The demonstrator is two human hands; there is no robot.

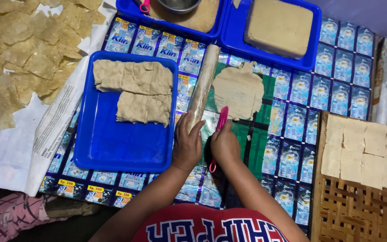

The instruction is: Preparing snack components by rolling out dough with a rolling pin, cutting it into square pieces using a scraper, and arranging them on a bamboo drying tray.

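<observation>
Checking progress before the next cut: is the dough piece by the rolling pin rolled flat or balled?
Flat: the dough piece lies thin and spread beside the rolling pin.

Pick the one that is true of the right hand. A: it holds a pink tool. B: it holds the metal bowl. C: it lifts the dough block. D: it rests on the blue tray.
A: the right hand grips a pink tool pointing toward the flat dough sheet, while the left hand rests on the rolling pin.
</observation>
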